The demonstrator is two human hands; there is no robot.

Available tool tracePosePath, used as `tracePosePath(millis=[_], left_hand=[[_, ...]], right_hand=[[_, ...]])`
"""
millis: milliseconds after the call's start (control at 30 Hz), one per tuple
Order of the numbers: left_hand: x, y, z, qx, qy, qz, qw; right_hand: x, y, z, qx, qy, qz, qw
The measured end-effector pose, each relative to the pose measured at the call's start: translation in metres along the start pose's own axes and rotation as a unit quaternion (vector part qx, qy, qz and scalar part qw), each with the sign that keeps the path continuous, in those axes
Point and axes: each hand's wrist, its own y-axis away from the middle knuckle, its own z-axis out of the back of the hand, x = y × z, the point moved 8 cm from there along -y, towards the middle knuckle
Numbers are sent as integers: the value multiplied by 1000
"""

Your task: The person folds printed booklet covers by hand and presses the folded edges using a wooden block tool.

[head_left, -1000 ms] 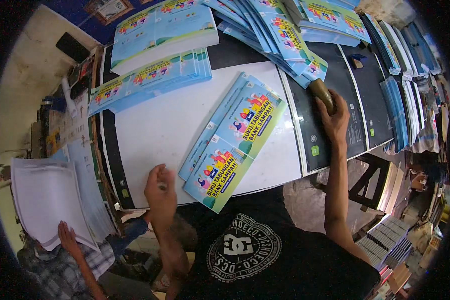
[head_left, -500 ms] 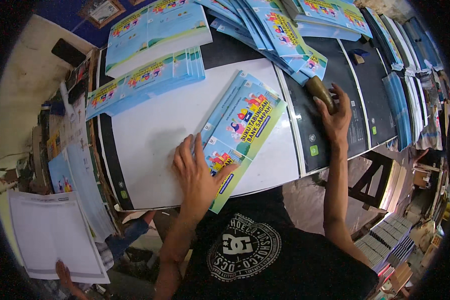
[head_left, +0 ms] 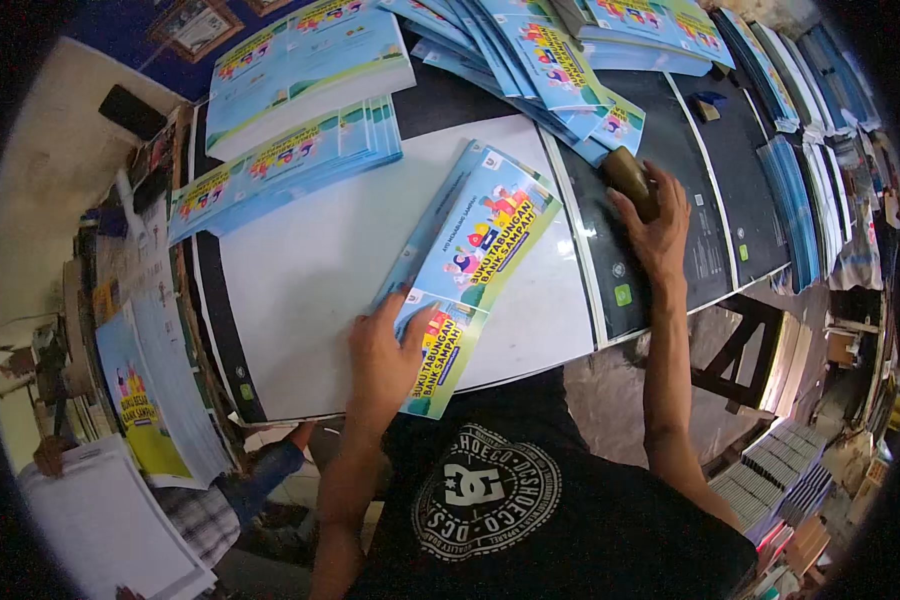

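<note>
A light-blue and green printed cover sheet (head_left: 490, 235) lies aslant on the white board in front of me, with another blue layer showing along its left side. My left hand (head_left: 382, 350) pinches the sheet's lower left edge, thumb on top and fingers partly hidden at the edge. To the right, my right hand (head_left: 660, 225) is wrapped round a smooth, rounded, olive-brown block (head_left: 628, 178), which rests on the black tabletop beside fanned printed sheets (head_left: 560, 65).
Printed stacks (head_left: 305, 75) stand at the far left of the white board (head_left: 300, 270). More blue stacks (head_left: 792, 215) line the table's right end. A small dark blue object (head_left: 708, 106) lies at the back right. At lower left, another person's hand (head_left: 50, 455) touches white paper (head_left: 110, 520).
My left thumb and fingers have drawn together at the sheet's edge. My right fingers have closed further over the olive-brown block. The other person's white sheet has moved down at lower left.
</note>
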Motion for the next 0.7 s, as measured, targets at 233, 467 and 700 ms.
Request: tracePosePath(millis=[233,467,700], left_hand=[[4,8,11,44,22,42,998],[31,17,33,5,105,114,988],[68,47,84,-65,236,168,955]], right_hand=[[-1,2,2,-18,-6,-2,1000],[41,14,20,-91,-101,44,990],[149,-4,-37,154,-94,168,969]])
